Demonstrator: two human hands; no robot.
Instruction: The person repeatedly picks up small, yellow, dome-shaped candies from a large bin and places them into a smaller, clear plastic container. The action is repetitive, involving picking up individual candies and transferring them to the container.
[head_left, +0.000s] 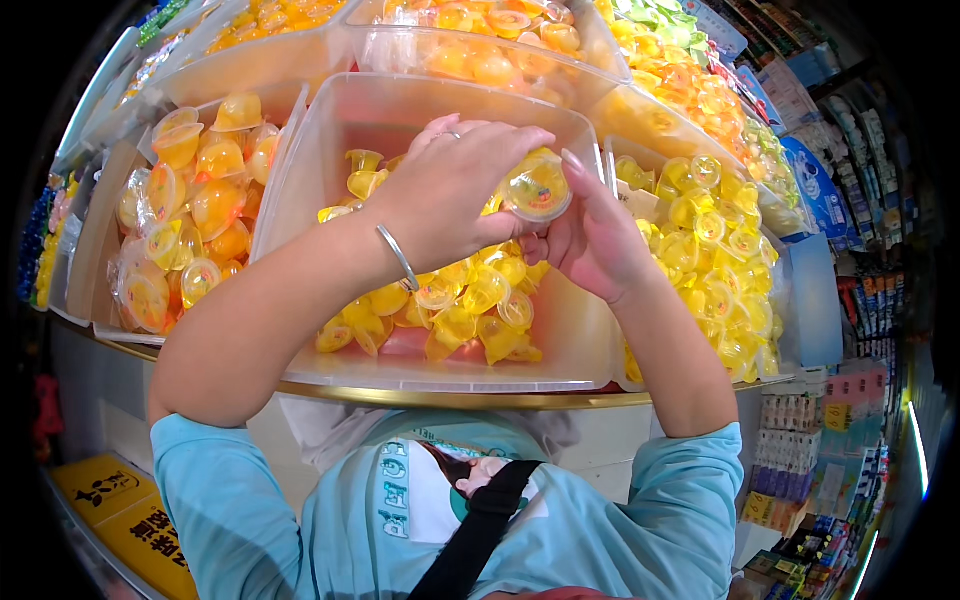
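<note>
A yellow jelly cup with a clear printed lid is held up between my hands, above a translucent plastic bin. My left hand, wearing a ring and a silver bangle, grips it between thumb and fingers from the left. From the other side, my right hand has its thumb at the cup's rim and its fingers curled below. Loose yellow jelly cups lie in the middle bin, partly hidden by my left hand and forearm. The red bottom shows through between them.
To the left is a bin of orange jelly cups; to the right, a heap of yellow ones. More orange cups fill bins behind. A gold-coloured edge runs along the display's front. Stocked shelves stand at right.
</note>
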